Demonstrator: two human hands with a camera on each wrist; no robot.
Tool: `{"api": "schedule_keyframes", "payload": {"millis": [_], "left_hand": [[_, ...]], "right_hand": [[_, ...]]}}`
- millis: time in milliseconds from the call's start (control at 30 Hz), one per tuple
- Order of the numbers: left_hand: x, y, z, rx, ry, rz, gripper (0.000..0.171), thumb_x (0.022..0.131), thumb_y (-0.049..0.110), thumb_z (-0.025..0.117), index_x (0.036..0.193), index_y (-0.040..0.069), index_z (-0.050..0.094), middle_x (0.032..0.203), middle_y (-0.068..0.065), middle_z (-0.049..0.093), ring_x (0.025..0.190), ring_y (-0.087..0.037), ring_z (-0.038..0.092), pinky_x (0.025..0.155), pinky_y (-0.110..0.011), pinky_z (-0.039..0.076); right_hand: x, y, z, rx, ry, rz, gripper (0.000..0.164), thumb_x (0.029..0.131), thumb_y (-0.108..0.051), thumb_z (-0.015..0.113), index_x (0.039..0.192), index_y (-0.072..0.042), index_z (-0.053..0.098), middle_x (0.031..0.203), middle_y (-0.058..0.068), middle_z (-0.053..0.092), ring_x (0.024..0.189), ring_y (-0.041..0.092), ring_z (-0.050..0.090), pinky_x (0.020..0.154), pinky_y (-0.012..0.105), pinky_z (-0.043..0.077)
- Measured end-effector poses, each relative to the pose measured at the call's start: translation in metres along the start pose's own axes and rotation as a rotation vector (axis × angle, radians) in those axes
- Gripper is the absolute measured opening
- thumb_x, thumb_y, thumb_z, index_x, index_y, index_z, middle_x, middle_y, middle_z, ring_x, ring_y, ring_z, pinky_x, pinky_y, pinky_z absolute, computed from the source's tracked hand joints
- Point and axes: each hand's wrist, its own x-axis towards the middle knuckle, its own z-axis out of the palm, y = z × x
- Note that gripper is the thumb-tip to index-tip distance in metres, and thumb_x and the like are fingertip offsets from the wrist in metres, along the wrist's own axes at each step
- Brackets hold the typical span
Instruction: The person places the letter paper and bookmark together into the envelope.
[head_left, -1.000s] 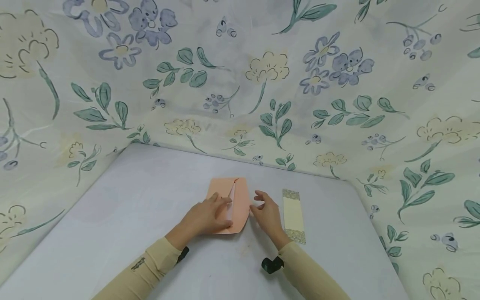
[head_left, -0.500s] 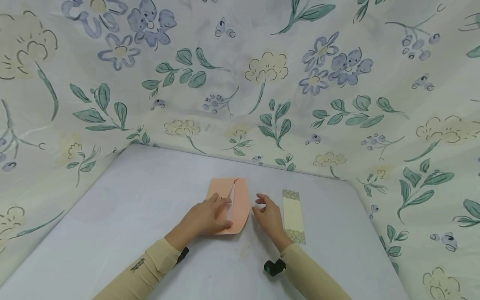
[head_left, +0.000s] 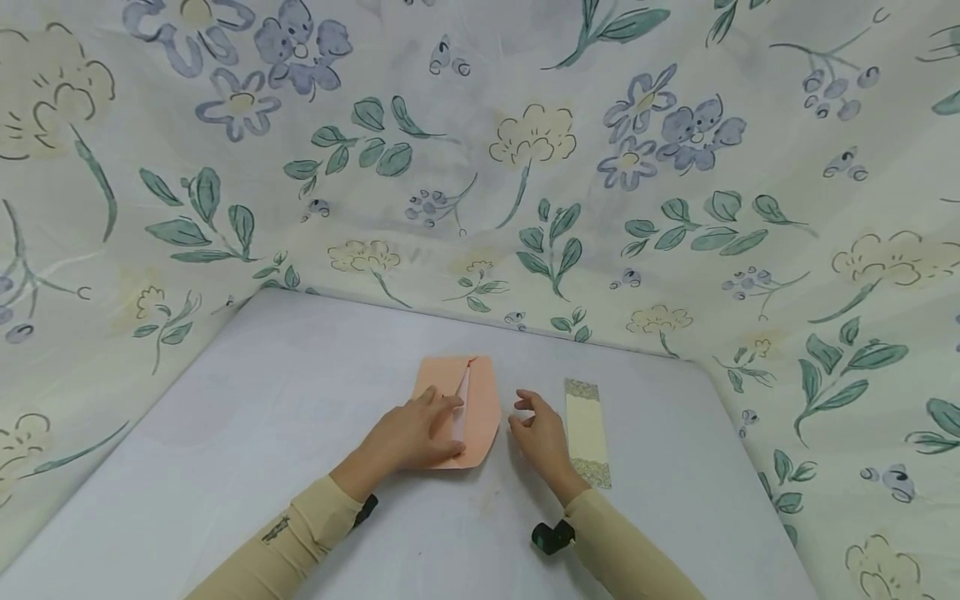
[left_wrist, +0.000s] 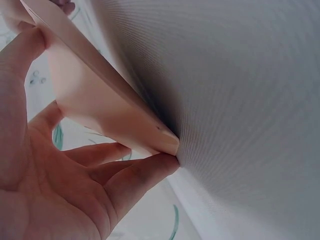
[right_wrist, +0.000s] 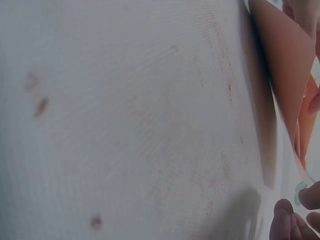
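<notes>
A folded sheet of peach paper (head_left: 483, 408) lies on the table, two flaps turned inward with a narrow pale gap between them. My left hand (head_left: 408, 429) rests on its left part, fingers spread. The left wrist view shows fingertips (left_wrist: 167, 162) of that hand touching the paper (left_wrist: 95, 90) at several points. To the right of the paper, apart from it, is my right hand (head_left: 542, 433), its fingers loosely bent around nothing. In the right wrist view, the right flap (right_wrist: 285, 60) stands a little raised, and only some right fingertips (right_wrist: 285, 222) show.
A cream strip with glittery ends (head_left: 587, 433) lies on the white table (head_left: 300, 375), right of my right hand. A floral cloth (head_left: 450, 208) hangs behind and at the sides. Each wrist carries a dark camera, the right one (head_left: 552, 537) plainly visible.
My right hand has drawn away from the paper's right edge, slightly to the right. The left hand and the paper have stayed in place.
</notes>
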Motion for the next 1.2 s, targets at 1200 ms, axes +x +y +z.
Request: {"api": "schedule_keyframes", "payload": {"millis": [1200], "left_hand": [[0.0, 0.0, 0.001, 0.002, 0.009, 0.015, 0.07, 0.085, 0.056, 0.076, 0.145, 0.026, 0.054, 0.155, -0.025, 0.041, 0.129, -0.05, 0.052, 0.099, -0.062, 0.045]], "right_hand": [[-0.003, 0.023, -0.023, -0.045, 0.053, 0.037, 0.045, 0.09, -0.005, 0.071, 0.133, -0.001, 0.061, 0.113, 0.013, 0.071, 0.084, 0.022, 0.069, 0.074, 0.038, 0.056]]}}
